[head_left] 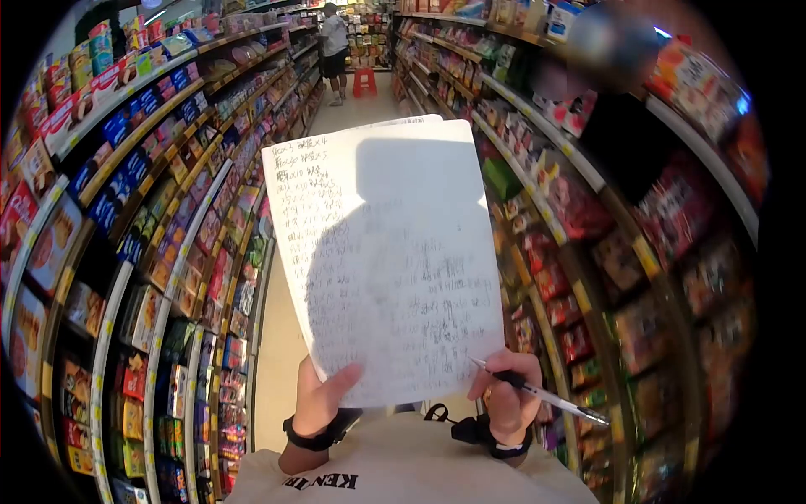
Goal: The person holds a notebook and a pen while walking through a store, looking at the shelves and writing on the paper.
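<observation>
Gripping sheet [386, 252]: left hand [323, 403] | right hand [508, 386] clamps sheet and pen [546, 396] | writing too faint to read

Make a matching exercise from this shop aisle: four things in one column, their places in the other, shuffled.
Things:
1. handwritten sheet
2. pen
3. red stool
4. left hand

Places:
A. on the floor, far down the aisle
B. in the right hand
C. gripping the sheet's lower left corner
D. held up between both hands

Pairs: 1-D, 2-B, 3-A, 4-C.
</observation>
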{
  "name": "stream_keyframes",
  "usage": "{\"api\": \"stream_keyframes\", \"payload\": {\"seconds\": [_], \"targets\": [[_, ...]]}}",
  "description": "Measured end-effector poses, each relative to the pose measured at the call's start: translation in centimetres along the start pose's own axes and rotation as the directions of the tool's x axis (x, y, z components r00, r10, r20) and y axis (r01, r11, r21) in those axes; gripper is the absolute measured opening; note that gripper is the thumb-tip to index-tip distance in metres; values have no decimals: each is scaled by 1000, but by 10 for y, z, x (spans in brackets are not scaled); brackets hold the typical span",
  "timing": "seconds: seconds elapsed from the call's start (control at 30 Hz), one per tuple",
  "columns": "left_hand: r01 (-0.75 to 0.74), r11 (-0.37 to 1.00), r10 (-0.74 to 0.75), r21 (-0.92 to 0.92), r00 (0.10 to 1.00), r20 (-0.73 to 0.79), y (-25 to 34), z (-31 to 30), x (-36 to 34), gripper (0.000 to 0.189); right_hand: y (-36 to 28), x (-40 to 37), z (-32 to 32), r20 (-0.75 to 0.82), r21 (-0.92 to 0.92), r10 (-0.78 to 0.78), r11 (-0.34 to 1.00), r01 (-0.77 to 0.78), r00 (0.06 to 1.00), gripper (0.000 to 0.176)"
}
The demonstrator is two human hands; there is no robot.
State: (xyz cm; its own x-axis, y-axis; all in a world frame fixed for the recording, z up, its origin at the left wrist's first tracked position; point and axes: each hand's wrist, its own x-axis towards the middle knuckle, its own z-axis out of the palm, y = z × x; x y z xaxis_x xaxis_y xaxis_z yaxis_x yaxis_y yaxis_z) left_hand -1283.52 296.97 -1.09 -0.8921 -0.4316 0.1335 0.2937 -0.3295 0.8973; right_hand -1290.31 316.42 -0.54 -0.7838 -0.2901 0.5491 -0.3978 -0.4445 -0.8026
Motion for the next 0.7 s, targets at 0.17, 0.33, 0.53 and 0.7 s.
{"api": "stream_keyframes", "payload": {"seconds": [0.17, 0.33, 0.53, 0.7], "targets": [[-9, 1000, 9, 12, 1000, -30, -26, -6, 135, 36, 78, 121, -18, 23, -46, 91, 995, -90, 996, 23], [-85, 996, 85, -22, 996, -18, -54, -23, 292, 37, 178, 250, -25, 44, -41, 41, 998, -39, 998, 22], [-74, 997, 73, 6, 997, 28, -49, -46, 491, 38, 274, 417, -12, 21, -33, -18, 999, 19, 1000, 23], [-52, 997, 51, 55, 998, 29, -54, -56, 640, 39, 351, 541, -9, -39, 45, 22, 999, -20, 999, 24]]}}
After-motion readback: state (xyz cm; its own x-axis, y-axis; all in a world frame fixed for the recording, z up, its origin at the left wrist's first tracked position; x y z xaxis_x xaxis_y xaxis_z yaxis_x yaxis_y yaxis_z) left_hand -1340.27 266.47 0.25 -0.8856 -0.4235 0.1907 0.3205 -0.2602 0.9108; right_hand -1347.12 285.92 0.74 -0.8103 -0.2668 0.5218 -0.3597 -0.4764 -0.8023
